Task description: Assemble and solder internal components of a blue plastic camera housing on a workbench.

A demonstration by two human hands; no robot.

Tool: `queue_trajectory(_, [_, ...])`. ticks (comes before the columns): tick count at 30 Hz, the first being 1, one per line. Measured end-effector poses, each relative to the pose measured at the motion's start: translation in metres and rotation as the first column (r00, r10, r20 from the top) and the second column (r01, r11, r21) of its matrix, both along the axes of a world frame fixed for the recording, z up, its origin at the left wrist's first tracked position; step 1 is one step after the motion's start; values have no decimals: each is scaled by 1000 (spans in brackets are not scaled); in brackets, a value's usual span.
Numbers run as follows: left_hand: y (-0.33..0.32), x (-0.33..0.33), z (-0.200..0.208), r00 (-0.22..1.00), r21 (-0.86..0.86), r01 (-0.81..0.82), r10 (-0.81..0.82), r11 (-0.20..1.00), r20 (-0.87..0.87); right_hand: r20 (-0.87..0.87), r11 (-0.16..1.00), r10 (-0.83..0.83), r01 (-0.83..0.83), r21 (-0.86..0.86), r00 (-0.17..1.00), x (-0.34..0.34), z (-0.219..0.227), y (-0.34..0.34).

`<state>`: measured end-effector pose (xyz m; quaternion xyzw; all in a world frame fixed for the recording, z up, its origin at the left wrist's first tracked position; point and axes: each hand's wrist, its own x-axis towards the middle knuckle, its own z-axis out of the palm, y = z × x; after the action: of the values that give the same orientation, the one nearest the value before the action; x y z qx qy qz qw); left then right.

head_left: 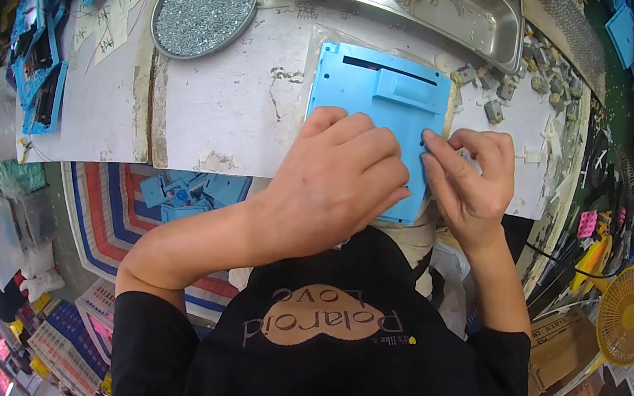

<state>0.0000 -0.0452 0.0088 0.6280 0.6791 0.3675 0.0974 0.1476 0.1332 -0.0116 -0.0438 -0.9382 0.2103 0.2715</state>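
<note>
Panel (407, 117) lies under left hand (341, 173), right hand (473, 184) at its right edge.

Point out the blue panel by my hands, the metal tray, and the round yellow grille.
Blue panel (394, 118): head view, flat face just below the raised block.
Metal tray (479, 34): head view, bare floor of the right compartment.
Round yellow grille (632, 314): head view, near its centre.
</note>
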Motion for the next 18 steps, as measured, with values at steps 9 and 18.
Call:
queue_trajectory(9, [7,13,-10,980,22,20,-15,1000,-199,-29,993,-35,31,-111,999,11,8,19])
queue_trajectory(18, [4,13,-14,989,35,-45,50,998,-139,-151,999,45,-44,8,987,-47,52,52])
